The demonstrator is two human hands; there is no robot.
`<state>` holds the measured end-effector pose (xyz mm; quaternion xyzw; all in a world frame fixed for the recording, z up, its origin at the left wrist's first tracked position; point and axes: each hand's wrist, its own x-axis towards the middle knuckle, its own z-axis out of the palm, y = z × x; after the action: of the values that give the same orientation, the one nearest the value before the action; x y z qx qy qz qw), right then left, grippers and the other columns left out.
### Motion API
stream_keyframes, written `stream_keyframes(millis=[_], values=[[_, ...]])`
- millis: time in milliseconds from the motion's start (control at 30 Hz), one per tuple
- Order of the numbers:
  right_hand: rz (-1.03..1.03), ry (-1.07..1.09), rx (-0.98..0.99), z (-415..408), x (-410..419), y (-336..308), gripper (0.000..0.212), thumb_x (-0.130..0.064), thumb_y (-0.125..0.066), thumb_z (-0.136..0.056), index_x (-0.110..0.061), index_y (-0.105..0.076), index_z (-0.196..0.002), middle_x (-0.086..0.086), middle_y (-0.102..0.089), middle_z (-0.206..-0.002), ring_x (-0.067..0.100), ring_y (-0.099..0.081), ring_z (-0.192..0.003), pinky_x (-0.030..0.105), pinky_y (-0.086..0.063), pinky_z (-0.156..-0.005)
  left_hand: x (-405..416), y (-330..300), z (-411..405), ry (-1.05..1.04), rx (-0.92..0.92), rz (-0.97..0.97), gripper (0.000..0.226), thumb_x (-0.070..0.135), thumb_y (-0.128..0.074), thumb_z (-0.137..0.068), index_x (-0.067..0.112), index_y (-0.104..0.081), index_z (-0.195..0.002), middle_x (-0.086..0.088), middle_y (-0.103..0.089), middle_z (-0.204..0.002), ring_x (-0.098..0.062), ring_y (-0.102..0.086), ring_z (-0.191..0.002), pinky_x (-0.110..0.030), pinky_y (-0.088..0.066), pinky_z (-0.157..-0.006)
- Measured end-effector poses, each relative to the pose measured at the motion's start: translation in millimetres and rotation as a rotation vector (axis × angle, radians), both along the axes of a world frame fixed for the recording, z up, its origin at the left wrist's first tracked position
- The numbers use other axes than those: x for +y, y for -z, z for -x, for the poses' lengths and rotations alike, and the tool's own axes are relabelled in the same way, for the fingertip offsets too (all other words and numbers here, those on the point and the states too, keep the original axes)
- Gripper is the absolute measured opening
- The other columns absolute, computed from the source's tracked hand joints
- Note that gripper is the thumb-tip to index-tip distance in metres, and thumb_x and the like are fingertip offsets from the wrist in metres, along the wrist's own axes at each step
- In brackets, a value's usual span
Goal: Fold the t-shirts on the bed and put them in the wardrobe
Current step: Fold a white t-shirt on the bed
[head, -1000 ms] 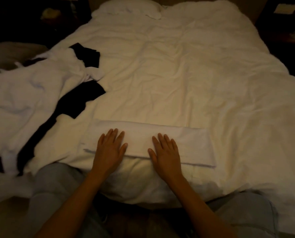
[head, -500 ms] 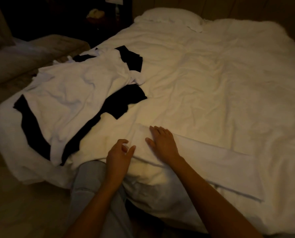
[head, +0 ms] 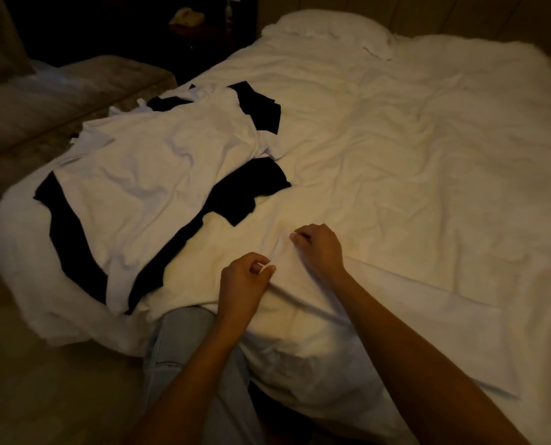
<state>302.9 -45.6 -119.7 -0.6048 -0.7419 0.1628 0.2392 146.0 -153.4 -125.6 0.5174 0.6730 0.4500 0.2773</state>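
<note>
Both hands have left their flat press and curled onto the near-left end of the folded strip. From my remote seat, my left hand (head: 247, 277) pinches the near corner of the folded white t-shirt (head: 396, 316) between thumb and fingertips, and my right hand (head: 319, 248) grips the same short edge just beyond it, fingers curled into the cloth. That shirt lies as a long band at the bed's near edge, its long axis running from my hands off to the right and toward me, so I judge the next fold carries this end along that axis to the far end. Nothing lies on the band in the way. Further left, a loose white t-shirt (head: 145, 187) sprawls over a black t-shirt (head: 242, 194), well apart from my hands. Beyond, rumpled bed (head: 428, 139) runs to the pillow (head: 325, 30). No wardrobe is in view.
</note>
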Motion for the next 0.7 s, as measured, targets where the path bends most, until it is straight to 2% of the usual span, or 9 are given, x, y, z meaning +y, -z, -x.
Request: stream_keyframes(millis=[100, 233, 300, 367, 467, 533, 567, 633, 700], values=[[-0.047, 0.034, 0.013, 0.0, 4.1, -1.3, 0.024, -0.036, -0.061, -0.091, -0.019, -0.077, -0.098, 0.004, -0.075, -0.096, 0.025, -0.066, -0.089, 0.034, -0.050, -0.077, 1.8, 7.0, 2.7, -0.012, -0.001, -0.015, 0.007, 0.019, -0.075, -0.085, 0.016, -0.069, -0.088, 0.001, -0.069, -0.074, -0.016, -0.066, -0.069, -0.028, -0.051, -0.070], [-0.026, -0.028, -0.147, -1.7, -0.1, 9.3, 0.029, -0.038, -0.053, -0.096, -0.018, -0.073, -0.105, 0.007, -0.072, -0.100, 0.030, -0.063, -0.094, 0.037, -0.045, -0.079, -0.1, 17.7, 5.3, -0.010, -0.003, 0.048, 0.014, 0.017, -0.075, -0.086, 0.008, -0.071, -0.096, 0.002, -0.065, -0.079, -0.012, -0.060, -0.074, -0.030, -0.052, -0.078], [-0.063, -0.016, -0.117, -9.1, -10.2, 10.8, 0.033, -0.037, -0.051, -0.097, -0.017, -0.068, -0.118, 0.008, -0.069, -0.111, 0.030, -0.061, -0.103, 0.037, -0.044, -0.087, -0.1, 16.7, 3.7, 0.016, 0.037, 0.039, 0.018, 0.023, -0.073, -0.087, 0.008, -0.070, -0.096, 0.002, -0.064, -0.080, -0.012, -0.058, -0.075, -0.023, -0.046, -0.072], [-0.131, 0.023, -0.053, -19.2, -27.1, 8.6, 0.037, -0.038, -0.051, -0.095, -0.016, -0.066, -0.121, 0.008, -0.066, -0.118, 0.029, -0.058, -0.108, 0.038, -0.042, -0.094, 1.2, 15.6, 2.7, 0.049, 0.105, 0.039, 0.024, 0.031, -0.071, -0.089, 0.008, -0.067, -0.084, 0.001, -0.063, -0.074, -0.012, -0.055, -0.069, -0.020, -0.039, -0.064], [-0.217, -0.053, -0.039, -38.0, -59.6, 10.1, 0.041, -0.049, -0.048, -0.090, -0.021, -0.072, -0.108, 0.003, -0.067, -0.107, 0.024, -0.058, -0.098, 0.033, -0.040, -0.086, 7.2, 17.0, 2.6, 0.068, 0.222, 0.026, 0.039, 0.042, -0.067, -0.089, 0.007, -0.060, -0.073, -0.003, -0.059, -0.068, -0.014, -0.052, -0.062, -0.027, -0.036, -0.063], [-0.238, -0.136, -0.101, -53.2, -81.7, 14.9, 0.043, -0.056, -0.049, -0.087, -0.025, -0.073, -0.106, -0.001, -0.066, -0.103, 0.020, -0.058, -0.094, 0.032, -0.040, -0.081, 13.4, 14.6, 1.1, 0.077, 0.267, 0.013, 0.031, 0.043, -0.067, -0.090, 0.012, -0.062, -0.084, -0.002, -0.058, -0.079, -0.015, -0.051, -0.071, -0.025, -0.035, -0.067], [-0.239, -0.168, -0.132, -60.9, -91.0, 17.7, 0.045, -0.059, -0.050, -0.086, -0.027, -0.073, -0.107, -0.002, -0.066, -0.104, 0.019, -0.058, -0.093, 0.032, -0.042, -0.080, 16.7, 13.0, -0.7, 0.096, 0.281, 0.022, 0.030, 0.043, -0.066, -0.090, 0.013, -0.060, -0.085, -0.001, -0.056, -0.080, -0.014, -0.050, -0.071, -0.023, -0.032, -0.064], [-0.249, -0.202, -0.166, -73.3, -105.2, 23.1, 0.048, -0.063, -0.052, -0.084, -0.028, -0.071, -0.111, -0.003, -0.066, -0.106, 0.019, -0.059, -0.095, 0.036, -0.046, -0.079, 23.2, 9.1, -5.3, 0.139, 0.320, 0.059, 0.039, 0.044, -0.063, -0.091, 0.013, -0.050, -0.071, 0.001, -0.049, -0.068, -0.011, -0.044, -0.060, -0.022, -0.024, -0.053], [-0.298, -0.219, -0.206, -82.3, -111.7, 29.1, 0.049, -0.063, -0.053, -0.083, -0.029, -0.071, -0.113, -0.003, -0.066, -0.106, 0.020, -0.060, -0.094, 0.037, -0.047, -0.078, 31.1, 6.2, -8.3, 0.164, 0.312, 0.104, 0.045, 0.043, -0.064, -0.092, 0.017, -0.040, -0.063, 0.002, -0.043, -0.062, -0.009, -0.040, -0.055, -0.024, -0.021, -0.049]])
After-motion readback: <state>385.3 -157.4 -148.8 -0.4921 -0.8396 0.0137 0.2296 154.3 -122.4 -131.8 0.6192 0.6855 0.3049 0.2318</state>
